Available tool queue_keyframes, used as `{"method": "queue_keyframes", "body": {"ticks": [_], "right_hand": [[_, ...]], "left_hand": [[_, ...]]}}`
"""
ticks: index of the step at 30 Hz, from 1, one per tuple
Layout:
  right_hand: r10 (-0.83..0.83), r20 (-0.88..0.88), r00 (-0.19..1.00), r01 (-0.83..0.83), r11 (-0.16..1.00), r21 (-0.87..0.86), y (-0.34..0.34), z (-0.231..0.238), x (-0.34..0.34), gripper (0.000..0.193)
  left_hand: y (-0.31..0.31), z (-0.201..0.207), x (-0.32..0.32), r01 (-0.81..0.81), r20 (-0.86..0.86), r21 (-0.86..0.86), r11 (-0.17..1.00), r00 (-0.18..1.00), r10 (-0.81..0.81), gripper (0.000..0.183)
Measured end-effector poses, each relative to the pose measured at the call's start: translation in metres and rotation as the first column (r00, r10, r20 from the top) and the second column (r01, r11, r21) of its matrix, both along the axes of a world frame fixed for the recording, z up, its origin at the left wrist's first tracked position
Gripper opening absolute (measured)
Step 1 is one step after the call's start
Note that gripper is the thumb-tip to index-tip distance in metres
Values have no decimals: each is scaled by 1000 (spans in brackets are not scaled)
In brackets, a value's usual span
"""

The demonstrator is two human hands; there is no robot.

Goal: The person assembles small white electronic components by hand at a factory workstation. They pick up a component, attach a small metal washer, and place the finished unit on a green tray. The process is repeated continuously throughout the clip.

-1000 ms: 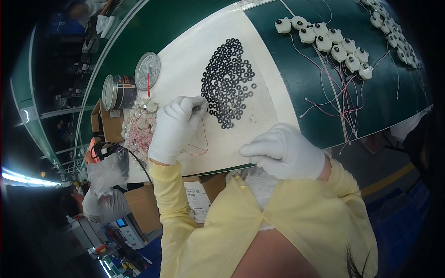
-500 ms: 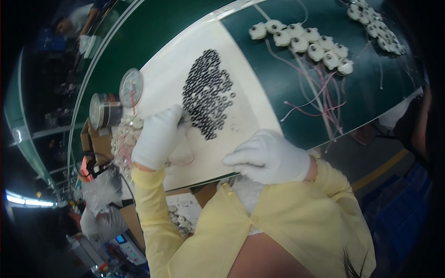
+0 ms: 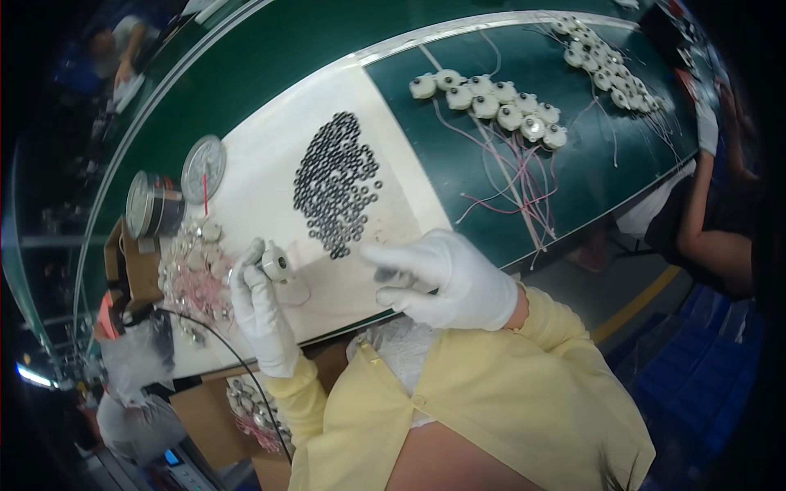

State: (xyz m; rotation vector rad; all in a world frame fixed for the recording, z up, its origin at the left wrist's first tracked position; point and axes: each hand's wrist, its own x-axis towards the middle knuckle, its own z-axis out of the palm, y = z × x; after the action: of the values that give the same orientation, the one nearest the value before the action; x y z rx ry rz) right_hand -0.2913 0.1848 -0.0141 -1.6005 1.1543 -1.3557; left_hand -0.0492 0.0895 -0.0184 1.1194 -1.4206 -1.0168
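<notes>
My left hand [image 3: 264, 315], in a white glove, is closed on a small white motor [image 3: 275, 263] with a dark centre, pinched between thumb and fingers. A thin wire trails from it over the white sheet. Across from it my right hand [image 3: 458, 282], also gloved, hovers with thumb and forefinger apart; its fingertips are slightly blurred, and I see nothing held in them. Just beyond the two hands lies a spread of small dark rings [image 3: 336, 180] on the white sheet [image 3: 254, 139]. A heap of white motors with pink wires [image 3: 192, 270] lies left of my left hand.
On the green bench stand rows of similar motors [image 3: 509, 117], their wires trailing toward me, with another group [image 3: 602, 61] farther right. An open tin [image 3: 154, 204] and its round lid [image 3: 204, 168] with a red stick are at left. A cardboard box [image 3: 214, 417] holds more parts. A co-worker's arm [image 3: 700, 188] is at right.
My left hand has moved back from the rings' edge toward me and turned, bringing the motor into sight. My right hand's fingers have spread apart. The whole view has shifted somewhat.
</notes>
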Motion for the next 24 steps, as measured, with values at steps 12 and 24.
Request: {"method": "queue_keyframes", "body": {"ticks": [12,24], "right_hand": [[-267,-307,913,206,954,-218,-2,14,-9,49],[-622,-394,677,736,583,344,69,9,-182,41]], "left_hand": [[37,8,-44,643,-20,297,706,743,-669,39],[21,-1,-42,796,284,80,599,558,-780,30]]}}
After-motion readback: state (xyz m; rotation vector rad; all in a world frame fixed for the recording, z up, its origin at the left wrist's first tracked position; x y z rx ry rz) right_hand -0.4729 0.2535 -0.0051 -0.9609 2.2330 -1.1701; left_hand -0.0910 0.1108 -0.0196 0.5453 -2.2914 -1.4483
